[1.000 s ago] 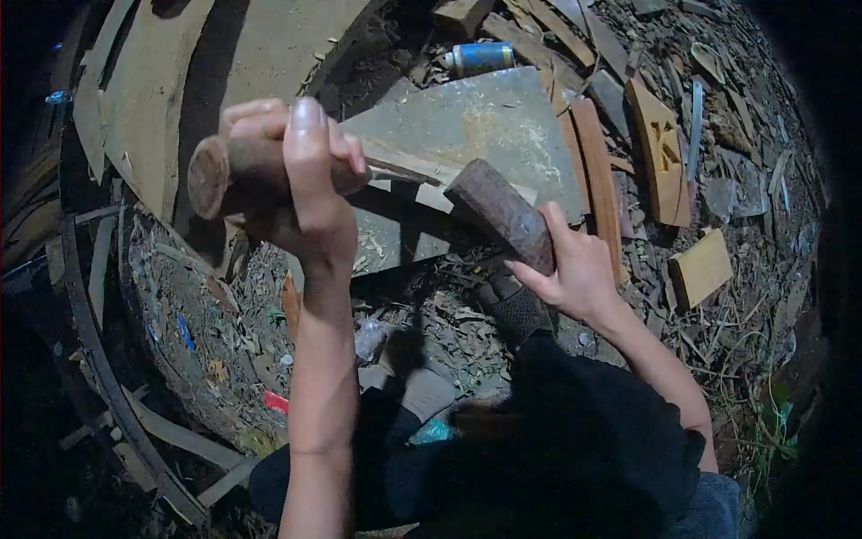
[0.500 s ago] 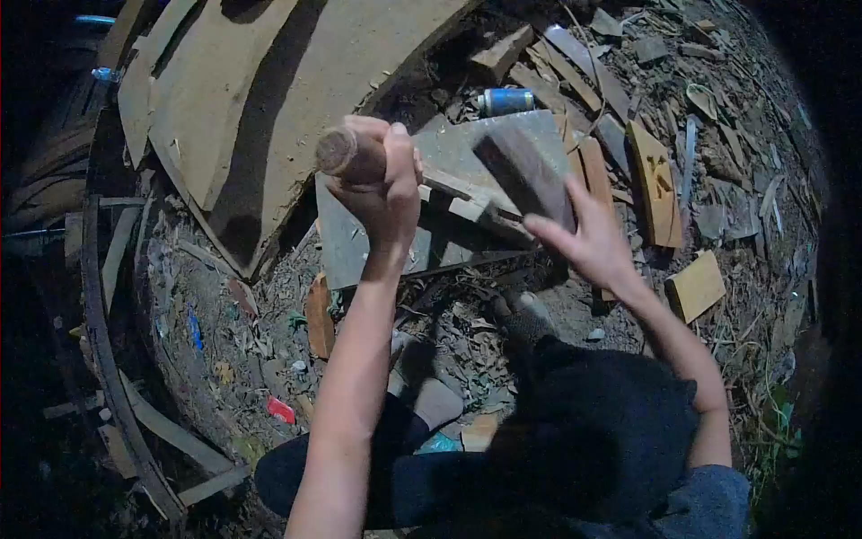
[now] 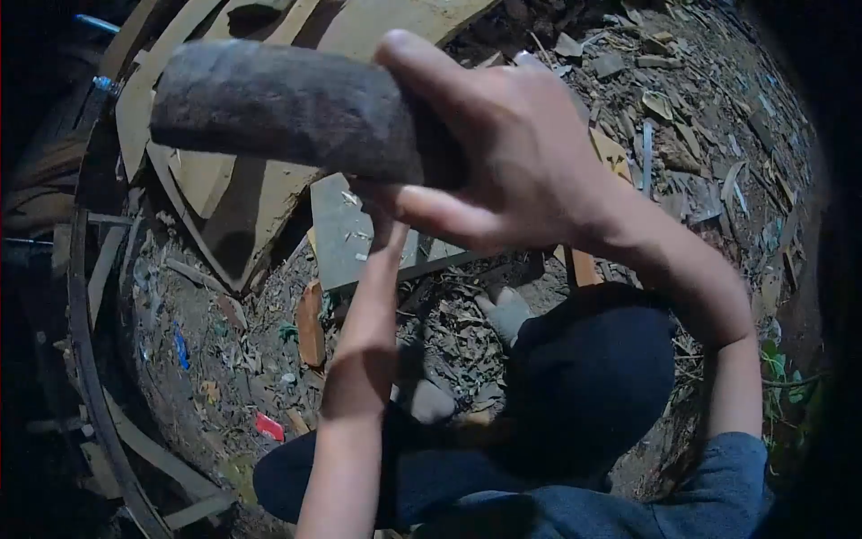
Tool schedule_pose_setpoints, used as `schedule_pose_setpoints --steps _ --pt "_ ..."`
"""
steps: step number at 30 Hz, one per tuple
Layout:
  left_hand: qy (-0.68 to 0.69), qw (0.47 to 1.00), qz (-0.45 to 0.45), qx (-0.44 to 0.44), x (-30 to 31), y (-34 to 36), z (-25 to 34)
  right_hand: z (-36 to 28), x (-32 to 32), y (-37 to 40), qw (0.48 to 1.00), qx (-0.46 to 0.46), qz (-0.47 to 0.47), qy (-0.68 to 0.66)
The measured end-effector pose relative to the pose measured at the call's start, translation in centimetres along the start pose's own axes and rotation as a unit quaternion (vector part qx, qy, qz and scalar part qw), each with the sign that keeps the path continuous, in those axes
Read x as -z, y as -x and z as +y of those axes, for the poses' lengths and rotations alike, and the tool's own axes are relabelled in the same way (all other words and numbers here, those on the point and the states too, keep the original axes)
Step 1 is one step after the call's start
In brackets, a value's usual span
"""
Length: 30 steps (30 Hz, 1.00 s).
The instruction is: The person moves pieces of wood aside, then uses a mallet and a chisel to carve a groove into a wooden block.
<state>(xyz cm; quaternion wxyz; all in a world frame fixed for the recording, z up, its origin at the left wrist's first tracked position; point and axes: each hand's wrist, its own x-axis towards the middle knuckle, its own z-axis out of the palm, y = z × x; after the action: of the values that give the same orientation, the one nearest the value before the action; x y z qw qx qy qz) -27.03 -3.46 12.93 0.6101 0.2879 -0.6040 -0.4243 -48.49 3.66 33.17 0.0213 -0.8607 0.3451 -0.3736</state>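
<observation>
Raised close to the camera, a dark, worn wooden block (image 3: 287, 108) with a rounded face is gripped at its right end by my right hand (image 3: 512, 144), thumb and fingers around it. Behind the block, my left hand (image 3: 386, 220) shows only its heel and wrist. Its fingers are hidden, and so is the round wooden handle it gripped in the earlier frame. Below lies a flat grey board (image 3: 337, 229) with pale wood chips on it, mostly covered by my hands.
Large plywood sheets (image 3: 260, 193) lie at upper left. A curved wooden rim (image 3: 85, 332) runs down the left side. Scraps and chips (image 3: 664, 63) litter the ground at upper right. An orange-brown wood piece (image 3: 310, 323) and a red wrapper (image 3: 268, 427) lie near my legs.
My right hand has swung up and left with the wooden block, from beside the board to close before the camera. It now covers my left hand and the handle.
</observation>
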Motion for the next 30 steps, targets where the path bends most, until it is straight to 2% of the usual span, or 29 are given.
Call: schedule_pose_setpoints --steps 3,4,6,7,8,10,11,12,13,14,16,18,21,23,26,28,30 --pt "-0.145 0.987 0.057 -0.026 0.8 1.1 -1.8 1.1 -1.4 -0.2 0.979 -0.048 -0.179 0.088" --pt "-0.189 0.978 0.079 -0.035 1.2 2.1 -2.4 1.2 -1.2 0.0 0.978 -0.046 -0.181 0.092" --pt "-0.283 0.95 0.124 -0.032 1.3 1.6 -6.3 0.5 -1.2 0.8 0.999 -0.007 0.039 -0.026" --pt "-0.334 0.931 0.144 -0.031 2.1 2.6 -7.2 0.8 -1.2 1.0 1.0 -0.017 0.007 -0.01" --pt "-0.576 0.803 0.029 -0.148 1.3 2.5 -2.8 1.2 -1.6 1.2 1.0 -0.02 0.008 -0.018" --pt "-0.405 0.904 0.122 -0.057 -1.3 2.0 3.3 2.8 -2.4 1.9 0.988 -0.087 -0.123 0.037" --pt "-0.402 0.905 0.124 -0.059 -2.0 1.5 4.5 3.4 -2.9 3.0 0.992 -0.084 -0.085 0.032" --pt "-0.339 0.931 0.132 -0.017 -2.2 1.8 5.4 3.8 -3.6 4.5 0.992 -0.088 -0.091 0.029" --pt "-0.273 0.951 0.141 0.02 -2.5 1.8 6.2 4.5 -4.1 6.0 0.984 -0.153 -0.088 -0.022" --pt "-0.221 0.956 0.191 0.006 -4.2 2.3 7.8 5.1 -4.8 7.5 0.97 -0.217 -0.084 -0.074" --pt "-0.151 0.96 0.234 -0.001 -3.9 3.9 7.5 5.8 -6.8 11.1 0.965 -0.24 -0.088 -0.051" --pt "-0.117 0.966 0.23 0.0 -4.3 4.8 7.8 6.4 -8.3 14.0 0.918 -0.325 -0.225 -0.026" --pt "-0.076 0.974 0.215 -0.011 -4.0 4.1 7.9 6.0 -9.9 16.5 0.889 -0.358 -0.286 0.009" --pt "-0.048 0.979 0.197 -0.012 -3.7 2.6 8.0 6.2 -10.6 17.2 0.892 -0.341 -0.296 0.015" --pt "0.032 0.97 0.235 -0.048 -2.3 -1.2 8.4 6.4 -10.7 17.8 0.898 -0.328 -0.291 0.027" --pt "0.052 0.974 0.217 -0.037 -1.8 -3.2 8.8 6.5 -10.6 17.6 0.905 -0.322 -0.276 0.025" --pt "0.064 0.977 0.203 -0.025 -1.7 -4.2 9.1 6.3 -10.4 17.3 0.888 -0.34 -0.308 0.018"
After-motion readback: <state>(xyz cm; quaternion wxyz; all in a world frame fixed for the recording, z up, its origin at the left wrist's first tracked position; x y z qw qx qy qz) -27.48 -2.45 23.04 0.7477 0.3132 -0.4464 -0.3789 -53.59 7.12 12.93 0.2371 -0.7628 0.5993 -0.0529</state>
